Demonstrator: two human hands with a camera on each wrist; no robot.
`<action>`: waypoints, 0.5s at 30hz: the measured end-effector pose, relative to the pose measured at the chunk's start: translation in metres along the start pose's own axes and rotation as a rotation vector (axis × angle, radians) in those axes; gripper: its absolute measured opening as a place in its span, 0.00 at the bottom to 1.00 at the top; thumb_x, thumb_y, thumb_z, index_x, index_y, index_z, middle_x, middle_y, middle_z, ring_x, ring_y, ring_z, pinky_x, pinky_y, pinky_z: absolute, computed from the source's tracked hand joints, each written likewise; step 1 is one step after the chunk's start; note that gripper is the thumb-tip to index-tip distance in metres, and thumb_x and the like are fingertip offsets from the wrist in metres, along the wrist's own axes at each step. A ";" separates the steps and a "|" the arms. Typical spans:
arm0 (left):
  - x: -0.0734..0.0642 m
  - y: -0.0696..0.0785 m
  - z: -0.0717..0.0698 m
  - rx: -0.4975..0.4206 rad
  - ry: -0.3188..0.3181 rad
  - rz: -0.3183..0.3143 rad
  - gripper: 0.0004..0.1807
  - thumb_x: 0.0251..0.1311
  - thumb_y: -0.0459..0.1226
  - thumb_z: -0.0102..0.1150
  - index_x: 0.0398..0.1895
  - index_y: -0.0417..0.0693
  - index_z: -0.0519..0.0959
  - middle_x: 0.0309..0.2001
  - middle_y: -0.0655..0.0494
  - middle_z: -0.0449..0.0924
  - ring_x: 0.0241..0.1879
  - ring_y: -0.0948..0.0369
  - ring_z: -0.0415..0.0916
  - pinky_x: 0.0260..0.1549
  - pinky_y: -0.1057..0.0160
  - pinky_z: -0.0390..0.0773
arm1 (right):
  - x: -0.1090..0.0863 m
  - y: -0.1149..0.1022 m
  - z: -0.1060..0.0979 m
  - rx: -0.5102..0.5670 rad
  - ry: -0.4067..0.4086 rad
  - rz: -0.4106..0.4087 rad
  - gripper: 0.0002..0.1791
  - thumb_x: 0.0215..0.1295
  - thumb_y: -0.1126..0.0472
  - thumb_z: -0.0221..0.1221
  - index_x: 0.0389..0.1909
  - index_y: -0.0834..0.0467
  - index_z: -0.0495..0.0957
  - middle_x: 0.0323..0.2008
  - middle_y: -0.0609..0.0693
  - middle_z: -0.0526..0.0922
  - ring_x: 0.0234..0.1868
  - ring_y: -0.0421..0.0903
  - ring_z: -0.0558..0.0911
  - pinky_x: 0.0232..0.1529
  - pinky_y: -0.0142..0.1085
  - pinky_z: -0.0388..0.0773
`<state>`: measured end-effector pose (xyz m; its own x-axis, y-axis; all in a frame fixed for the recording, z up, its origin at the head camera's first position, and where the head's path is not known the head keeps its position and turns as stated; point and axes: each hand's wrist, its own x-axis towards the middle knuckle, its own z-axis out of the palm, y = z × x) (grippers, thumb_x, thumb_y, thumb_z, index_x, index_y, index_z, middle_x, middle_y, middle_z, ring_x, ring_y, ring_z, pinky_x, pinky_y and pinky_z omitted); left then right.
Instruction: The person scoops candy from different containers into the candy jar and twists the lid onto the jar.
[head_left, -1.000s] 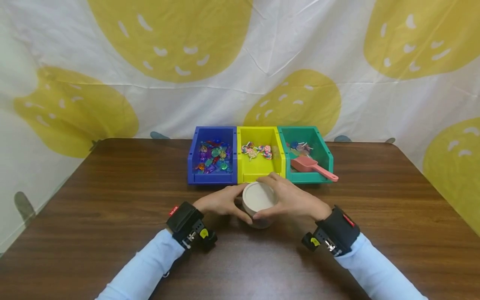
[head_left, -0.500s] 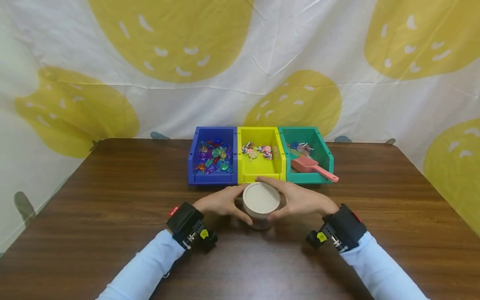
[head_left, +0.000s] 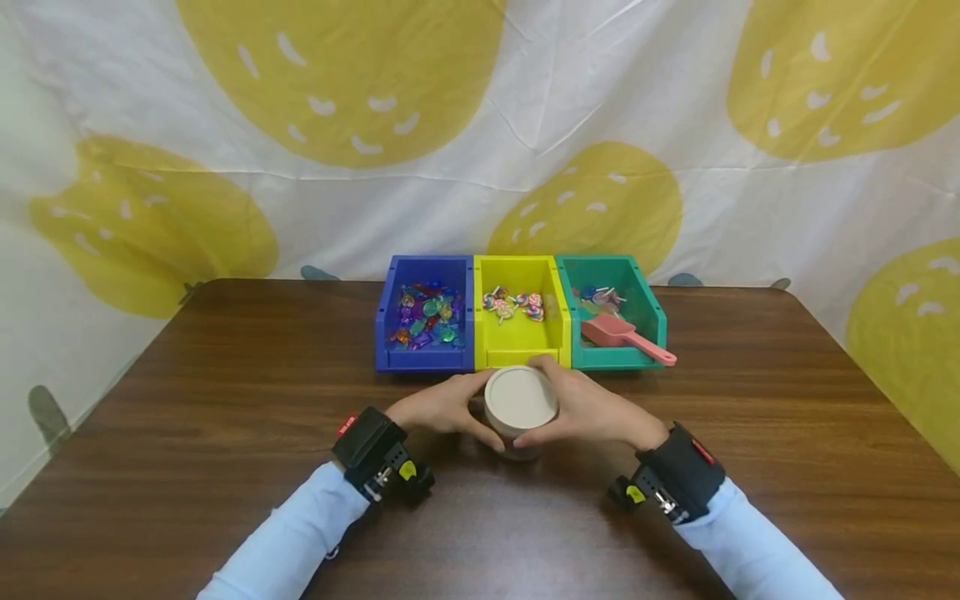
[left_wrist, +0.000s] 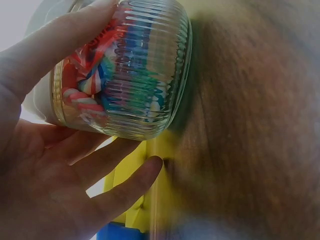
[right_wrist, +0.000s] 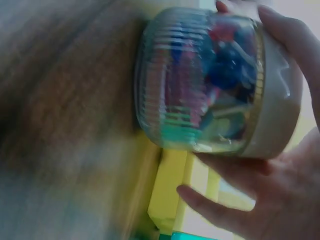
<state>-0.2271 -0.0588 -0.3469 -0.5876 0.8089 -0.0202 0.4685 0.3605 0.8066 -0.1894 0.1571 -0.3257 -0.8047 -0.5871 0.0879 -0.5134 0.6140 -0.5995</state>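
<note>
A ribbed glass jar filled with colourful candies stands on the table, topped by a cream round lid. On its left side my left hand grips the glass, thumb in front and fingers behind. From the other side my right hand holds the lid's rim between thumb and fingers. In the right wrist view the lid sits on the jar's mouth, with wrapped candies behind the glass. The far side of the jar is hidden by the hands.
Behind the jar three joined bins stand in a row: blue with gem-like candies, yellow with small swirl lollipops, green with lollipops. A pink scoop lies across the green bin's front. A patterned cloth hangs behind the wooden table.
My right hand shifted and turned to the right around the lid, then came partly back left. My left hand and the jar stayed in place.
</note>
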 end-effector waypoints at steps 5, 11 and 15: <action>0.000 -0.001 0.001 0.005 0.007 0.008 0.43 0.43 0.38 0.69 0.63 0.42 0.57 0.60 0.46 0.64 0.59 0.54 0.61 0.57 0.55 0.64 | -0.001 -0.003 0.005 -0.004 0.025 0.037 0.47 0.38 0.42 0.68 0.53 0.62 0.55 0.44 0.54 0.72 0.42 0.46 0.73 0.42 0.35 0.72; 0.001 -0.003 0.001 0.012 0.010 0.004 0.44 0.42 0.39 0.69 0.63 0.43 0.57 0.60 0.48 0.64 0.59 0.55 0.61 0.57 0.55 0.64 | -0.003 -0.002 -0.004 0.048 -0.096 0.027 0.58 0.40 0.44 0.68 0.66 0.60 0.45 0.56 0.55 0.65 0.52 0.49 0.67 0.52 0.43 0.68; 0.001 -0.002 0.001 0.000 0.011 -0.007 0.43 0.42 0.39 0.69 0.63 0.44 0.57 0.60 0.49 0.65 0.59 0.55 0.62 0.57 0.55 0.63 | -0.003 0.001 -0.013 0.092 -0.150 0.003 0.54 0.44 0.48 0.67 0.68 0.54 0.45 0.59 0.54 0.62 0.55 0.49 0.64 0.54 0.45 0.66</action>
<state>-0.2279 -0.0580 -0.3489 -0.5985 0.8009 -0.0196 0.4643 0.3667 0.8062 -0.1912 0.1667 -0.3165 -0.7492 -0.6617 -0.0299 -0.4761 0.5693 -0.6702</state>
